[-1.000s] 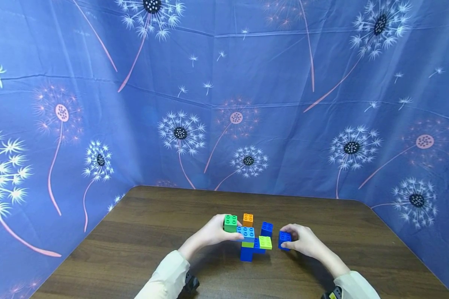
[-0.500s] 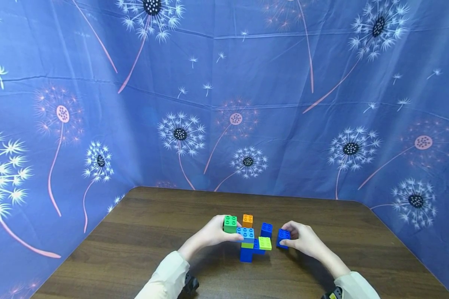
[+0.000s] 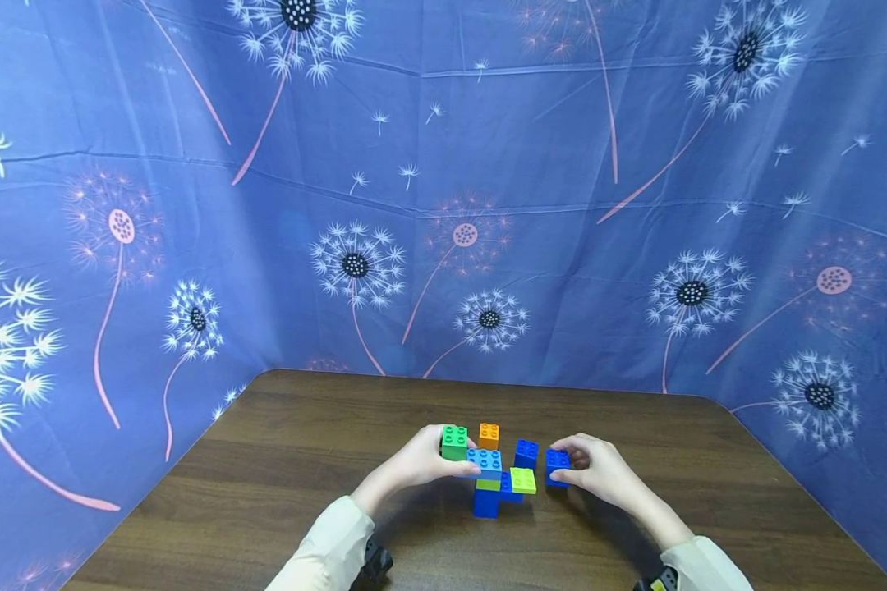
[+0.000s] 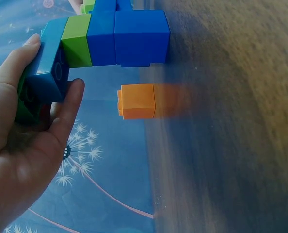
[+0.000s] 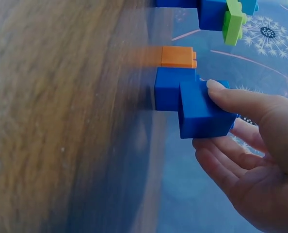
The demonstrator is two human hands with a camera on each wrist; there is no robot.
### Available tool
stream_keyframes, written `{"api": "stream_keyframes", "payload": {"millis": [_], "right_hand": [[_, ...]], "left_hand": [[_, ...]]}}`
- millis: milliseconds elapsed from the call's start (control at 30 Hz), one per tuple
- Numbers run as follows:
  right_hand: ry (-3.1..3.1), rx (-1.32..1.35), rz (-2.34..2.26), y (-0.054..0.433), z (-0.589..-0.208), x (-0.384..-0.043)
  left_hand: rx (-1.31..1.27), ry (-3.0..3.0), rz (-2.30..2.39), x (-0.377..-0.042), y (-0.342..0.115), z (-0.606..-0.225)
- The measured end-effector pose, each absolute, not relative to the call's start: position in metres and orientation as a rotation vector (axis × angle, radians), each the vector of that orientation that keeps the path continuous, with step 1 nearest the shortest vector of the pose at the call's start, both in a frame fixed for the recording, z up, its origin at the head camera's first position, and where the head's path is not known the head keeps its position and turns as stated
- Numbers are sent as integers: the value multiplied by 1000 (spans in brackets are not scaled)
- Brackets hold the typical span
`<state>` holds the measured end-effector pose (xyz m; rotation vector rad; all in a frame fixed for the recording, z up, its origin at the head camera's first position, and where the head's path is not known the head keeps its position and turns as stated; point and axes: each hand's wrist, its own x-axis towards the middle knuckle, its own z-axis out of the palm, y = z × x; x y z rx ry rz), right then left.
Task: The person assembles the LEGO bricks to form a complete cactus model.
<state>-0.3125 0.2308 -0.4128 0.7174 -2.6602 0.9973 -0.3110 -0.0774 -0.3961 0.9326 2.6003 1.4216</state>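
Observation:
Near the middle of the table, a built-up toy brick structure stands on a blue brick (image 3: pixel 485 505) at its foot. My left hand (image 3: pixel 414 461) grips its upper part, with the thumb along a light blue brick (image 3: pixel 489 465); a green brick (image 3: pixel 454 444) sits on top at the left. A flat lime brick (image 3: pixel 522 481) juts out on the structure's right. Between thumb and fingers, my right hand (image 3: pixel 599 474) pinches a loose blue brick (image 5: pixel 204 116), raised off the wood in the right wrist view.
A second blue brick (image 3: pixel 526 454) stands on the table behind the structure, just left of the held one. Farther back is an orange brick (image 3: pixel 489 435). The wooden table (image 3: pixel 325 410) ends at a blue dandelion-print cloth (image 3: pixel 562 271).
My right hand has shifted slightly left and away with the blue brick, bringing it closer to the standing blue one. The left hand and the structure stay put.

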Motion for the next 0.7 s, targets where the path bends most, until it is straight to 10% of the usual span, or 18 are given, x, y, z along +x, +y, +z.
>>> {"api": "stream_keyframes", "payload": {"millis": [700], "right_hand": [[-2611,619,1036,226,-405,-304]], "left_hand": [[919,2556,1459,-311,-78,-396]]}}
